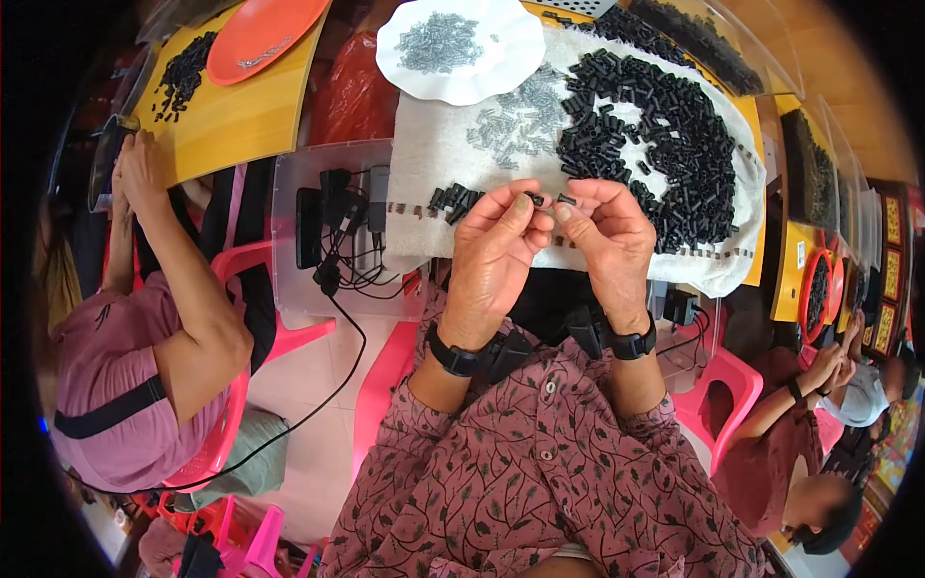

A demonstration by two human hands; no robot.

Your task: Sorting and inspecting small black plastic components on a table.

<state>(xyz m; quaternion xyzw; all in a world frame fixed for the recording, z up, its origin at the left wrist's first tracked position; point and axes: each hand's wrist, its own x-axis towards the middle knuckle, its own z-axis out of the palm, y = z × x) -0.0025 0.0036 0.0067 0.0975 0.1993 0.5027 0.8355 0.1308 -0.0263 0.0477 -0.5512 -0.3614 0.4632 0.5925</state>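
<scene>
My left hand (496,241) pinches a small black tubular plastic piece (535,198) between thumb and fingers. Close beside it, my right hand (614,236) grips a tiny dark piece (567,199) at its fingertips; its exact kind is too small to make out. Both hands hover over the near edge of a white cloth (419,144). Beyond them spreads a big heap of black tubular pieces (689,144), with a small group of black pieces (451,201) left of my left hand. Small clear pieces (515,116) lie loose on the cloth and on a white scalloped plate (520,58).
Left of the cloth stands a clear plastic box (299,279) with cables and black devices, and a red plastic bag (356,91). A co-worker (145,366) sits at a yellow table (231,135) bearing an orange plate (241,48). Pink chairs (718,385) flank me; other people sit at right.
</scene>
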